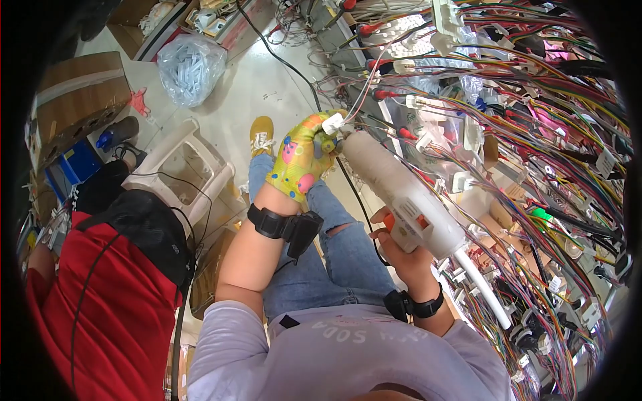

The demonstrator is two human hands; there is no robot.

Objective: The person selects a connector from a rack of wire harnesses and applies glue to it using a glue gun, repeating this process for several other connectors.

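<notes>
The gloved left hand [299, 159] has its fingers clamped on a white plug connector [333, 123] with thin wires, just beside the nozzle end of a cylindrical dispensing gun [401, 187]; the bare right hand [409, 262] has its fingers wrapped around that gun's grip, near the orange trigger [394, 227], and a white hose [483, 287] runs from the gun's rear, below and right of those fingers; beyond the left fingers spreads a pale, shiny tiled floor [244, 90], crossed by a black cable [289, 65]; farther up and left on it sits a clear plastic bag [190, 70] of white pieces, with a cardboard box [83, 97] farther left; nearer, left of the same fingers, stands a white plastic stool [217, 175], and below it, well apart from the hands, is a co-worker in a red garment [117, 294]; to the right of both hands' fingers, dense bundles of multicoloured wires [535, 127] with white connectors fill the side of the room.
</notes>
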